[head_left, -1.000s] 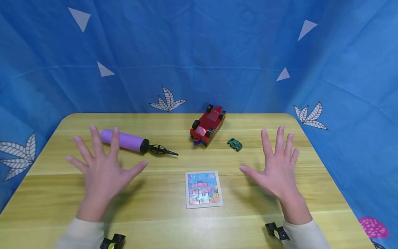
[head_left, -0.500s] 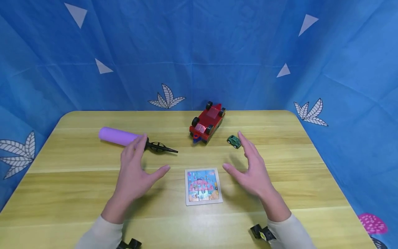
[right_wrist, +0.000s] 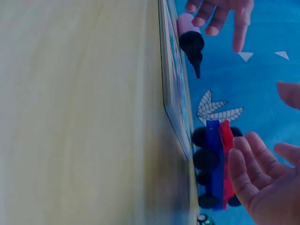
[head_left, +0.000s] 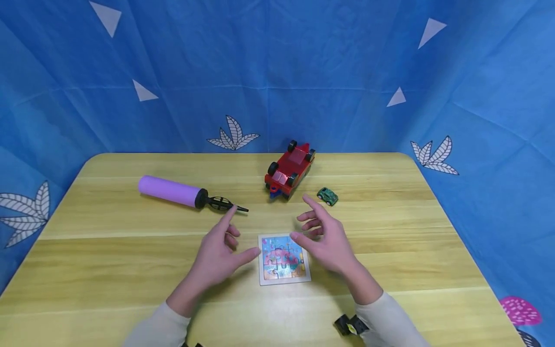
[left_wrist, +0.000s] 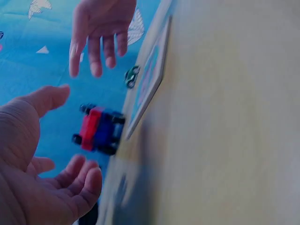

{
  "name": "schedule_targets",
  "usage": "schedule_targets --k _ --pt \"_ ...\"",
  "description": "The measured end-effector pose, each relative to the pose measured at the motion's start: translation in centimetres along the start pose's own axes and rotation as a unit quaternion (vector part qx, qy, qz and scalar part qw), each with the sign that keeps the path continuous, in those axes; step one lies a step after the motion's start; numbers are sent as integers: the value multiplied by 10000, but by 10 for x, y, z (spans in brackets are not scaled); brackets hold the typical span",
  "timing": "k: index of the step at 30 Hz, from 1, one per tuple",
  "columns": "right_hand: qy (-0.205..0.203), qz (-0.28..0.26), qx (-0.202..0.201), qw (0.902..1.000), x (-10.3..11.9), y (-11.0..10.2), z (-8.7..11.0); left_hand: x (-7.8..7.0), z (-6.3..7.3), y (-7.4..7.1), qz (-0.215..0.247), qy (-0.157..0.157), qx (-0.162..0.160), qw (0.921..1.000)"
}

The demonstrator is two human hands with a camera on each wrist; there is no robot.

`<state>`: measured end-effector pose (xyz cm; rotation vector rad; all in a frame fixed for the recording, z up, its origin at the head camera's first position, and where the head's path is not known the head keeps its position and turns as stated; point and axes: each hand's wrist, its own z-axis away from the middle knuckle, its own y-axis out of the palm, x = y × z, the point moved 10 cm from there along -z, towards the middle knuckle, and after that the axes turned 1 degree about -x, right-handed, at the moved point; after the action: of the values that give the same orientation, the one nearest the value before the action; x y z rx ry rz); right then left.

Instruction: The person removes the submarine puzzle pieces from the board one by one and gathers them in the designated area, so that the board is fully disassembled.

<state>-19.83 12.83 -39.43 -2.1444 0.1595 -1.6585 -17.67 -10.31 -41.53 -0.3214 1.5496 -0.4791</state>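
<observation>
A small framed jigsaw puzzle [head_left: 284, 262] with a pink and blue picture lies flat on the table between the two hands. My left hand [head_left: 218, 255] hovers to its left, thumb pointing at the frame's left edge, fingers loosely bent and holding nothing. Over the puzzle's upper right corner, my right hand [head_left: 327, 241] is held in the air, its thumb partly covering that corner in the head view. Neither hand holds anything. In the left wrist view, the puzzle [left_wrist: 151, 79] shows edge-on, with a gap between it and the left hand [left_wrist: 51, 173].
A purple hand pump [head_left: 173, 192] with a black nozzle lies at the back left. Behind the puzzle, a red and blue toy car [head_left: 289, 169] rests with its wheels up. A small green toy car [head_left: 327, 196] stands beyond the right hand. Blue cloth [head_left: 277, 72] hangs behind the table.
Both hands have come inward from wide apart toward the puzzle, and their spread fingers have relaxed into a loose bend. The toys and the puzzle have stayed in place.
</observation>
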Motion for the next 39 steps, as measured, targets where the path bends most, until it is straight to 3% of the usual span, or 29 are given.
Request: schedule_targets --k 6,14,21,31,39 --pt "89 -177 294 9994 -5 16 -2 6 3 23 184 -317 223 9991" --pt "107 102 690 9975 -11 35 -4 16 6 44 237 -582 465 9969" --pt "244 270 808 9961 -15 44 -4 22 12 61 564 -830 918 9907" --pt "483 344 1303 9897 -18 59 -3 26 13 70 551 -1006 1155 9867" --pt "525 552 1552 9849 -22 68 -3 25 12 72 188 -1008 1259 9867"
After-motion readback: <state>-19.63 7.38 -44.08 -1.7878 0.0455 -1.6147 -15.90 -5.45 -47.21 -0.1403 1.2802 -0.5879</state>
